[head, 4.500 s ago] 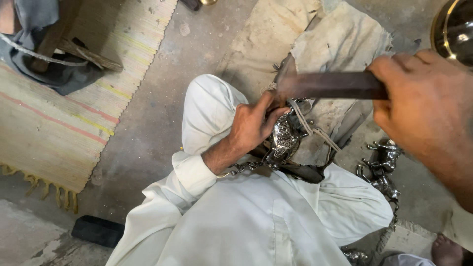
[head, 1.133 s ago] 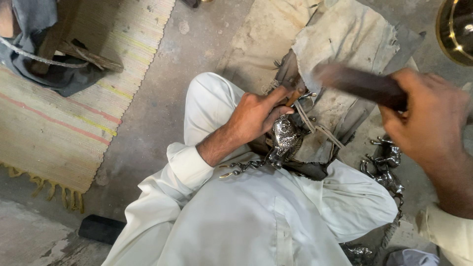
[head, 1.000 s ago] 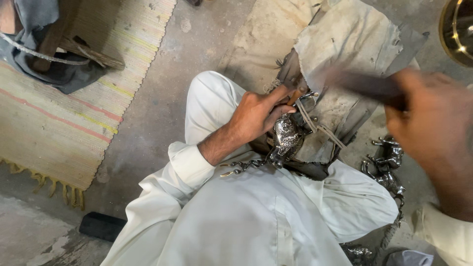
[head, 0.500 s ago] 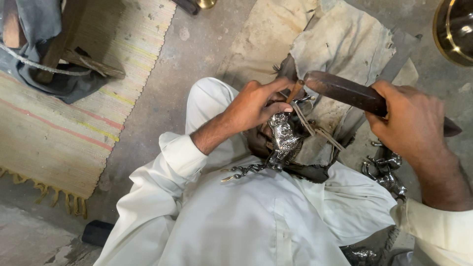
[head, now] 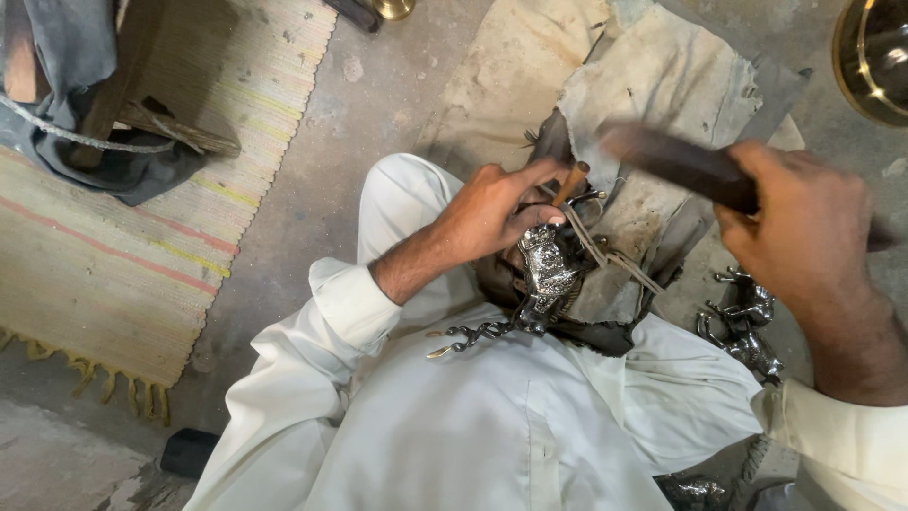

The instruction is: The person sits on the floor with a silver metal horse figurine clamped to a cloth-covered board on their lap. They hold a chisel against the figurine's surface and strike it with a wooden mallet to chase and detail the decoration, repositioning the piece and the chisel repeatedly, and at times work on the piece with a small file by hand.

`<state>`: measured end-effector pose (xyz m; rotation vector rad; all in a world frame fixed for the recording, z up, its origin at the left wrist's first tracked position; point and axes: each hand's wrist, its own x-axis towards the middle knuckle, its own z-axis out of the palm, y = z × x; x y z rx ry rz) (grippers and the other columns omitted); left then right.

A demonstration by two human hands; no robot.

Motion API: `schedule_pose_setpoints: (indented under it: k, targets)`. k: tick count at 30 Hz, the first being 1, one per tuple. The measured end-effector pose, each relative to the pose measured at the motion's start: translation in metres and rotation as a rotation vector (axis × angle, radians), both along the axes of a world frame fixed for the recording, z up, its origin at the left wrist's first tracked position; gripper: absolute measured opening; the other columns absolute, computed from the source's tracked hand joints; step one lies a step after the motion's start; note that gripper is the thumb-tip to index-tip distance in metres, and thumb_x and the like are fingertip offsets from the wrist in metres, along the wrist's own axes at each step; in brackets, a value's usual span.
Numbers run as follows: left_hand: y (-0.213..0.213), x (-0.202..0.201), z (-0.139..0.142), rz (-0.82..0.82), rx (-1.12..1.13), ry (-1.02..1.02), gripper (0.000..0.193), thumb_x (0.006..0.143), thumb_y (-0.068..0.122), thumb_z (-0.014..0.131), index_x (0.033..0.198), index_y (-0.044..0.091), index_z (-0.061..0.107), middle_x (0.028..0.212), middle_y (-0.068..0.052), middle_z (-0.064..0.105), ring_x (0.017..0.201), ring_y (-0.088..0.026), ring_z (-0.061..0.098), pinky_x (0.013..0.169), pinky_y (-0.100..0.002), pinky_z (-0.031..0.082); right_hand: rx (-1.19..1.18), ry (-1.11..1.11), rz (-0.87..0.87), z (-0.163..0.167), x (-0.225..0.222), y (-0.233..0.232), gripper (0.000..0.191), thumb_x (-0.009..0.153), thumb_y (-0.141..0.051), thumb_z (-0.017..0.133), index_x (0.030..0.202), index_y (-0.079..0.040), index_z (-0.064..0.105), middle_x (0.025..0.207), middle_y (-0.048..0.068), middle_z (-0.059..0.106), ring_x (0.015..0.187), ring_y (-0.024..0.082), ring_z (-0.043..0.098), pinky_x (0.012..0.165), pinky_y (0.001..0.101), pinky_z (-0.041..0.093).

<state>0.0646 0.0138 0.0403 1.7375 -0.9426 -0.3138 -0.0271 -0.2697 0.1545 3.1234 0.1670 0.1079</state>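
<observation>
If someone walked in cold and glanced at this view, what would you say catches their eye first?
Probably the shiny silver metal figurine at the centre, steadied on the person's lap by the left hand, which also pinches a small wooden-handled punch. To the right, the right hand grips a dark, motion-blurred mallet over a worn grey cloth. More small metal figures lie at the lower right.

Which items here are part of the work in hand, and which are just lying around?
In use:
left hand steadying small shiny silver metal figure and thin wooden-handled punch
right hand gripping dark blurred bar-shaped striking tool
worn grey cloth pad under the work

Lying about:
dark metal horse figures
striped woven mat
round brass vessel
</observation>
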Motion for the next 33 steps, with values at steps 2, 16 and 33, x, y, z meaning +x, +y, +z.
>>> schedule_pose_setpoints:
  k: [2,16,33]
  targets:
    - [0.000,-0.001,0.001,-0.001,0.005,0.010,0.042,0.095,0.022,0.078,0.128,0.007,0.058,0.089,-0.013,0.079,0.084,-0.032,0.078,0.068,-0.040,0.059,-0.078,0.019,-0.015,0.002,0.001,0.001,0.033,0.082,-0.015,0.081,0.113,-0.012,0.071,0.083,0.009,0.070,0.075,0.029,0.069,0.069,0.0419,0.053]
    - [0.000,-0.001,0.003,-0.007,0.013,0.050,0.043,0.094,0.022,0.078,0.129,0.007,0.058,0.091,-0.014,0.078,0.086,-0.034,0.077,0.070,-0.040,0.058,-0.060,0.139,-0.087,-0.001,0.004,-0.013,0.035,0.082,-0.020,0.080,0.114,-0.015,0.068,0.084,0.009,0.069,0.082,0.031,0.070,0.077,0.0450,0.053]
    - [0.002,-0.002,0.003,-0.033,-0.008,0.065,0.042,0.093,0.022,0.079,0.127,0.006,0.058,0.093,-0.014,0.078,0.085,-0.030,0.079,0.068,-0.038,0.059,-0.159,0.129,-0.018,-0.001,0.005,0.000,0.027,0.076,-0.015,0.079,0.102,-0.013,0.069,0.078,0.009,0.069,0.078,0.030,0.070,0.065,0.0430,0.052]
